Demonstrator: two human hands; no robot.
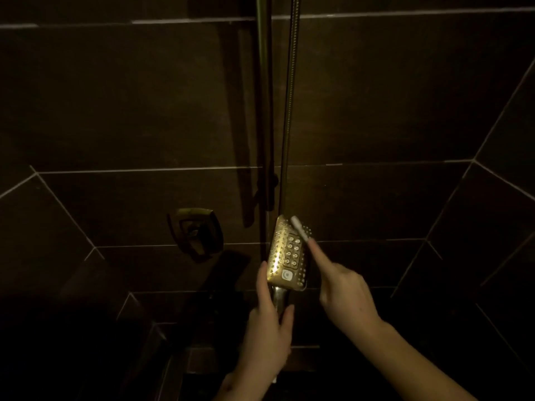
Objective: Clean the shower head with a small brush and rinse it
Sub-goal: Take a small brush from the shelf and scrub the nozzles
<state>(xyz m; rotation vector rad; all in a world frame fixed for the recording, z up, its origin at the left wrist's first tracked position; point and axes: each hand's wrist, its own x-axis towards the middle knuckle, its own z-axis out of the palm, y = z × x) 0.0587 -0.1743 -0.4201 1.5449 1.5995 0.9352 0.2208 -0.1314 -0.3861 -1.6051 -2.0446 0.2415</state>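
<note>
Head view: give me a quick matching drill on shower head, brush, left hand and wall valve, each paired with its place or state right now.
Things:
1. shower head
2. brush
3. left hand
4. wall valve

Places or states:
A. mounted on the tiled wall, left of the riser pipe, untouched
B. grips the handle below the nozzle face
C. white tip lies on the upper part of the nozzle face, held by the right hand
D. gold, nozzle face turned towards the camera

Pairs: 1-D, 2-C, 3-B, 4-A
</note>
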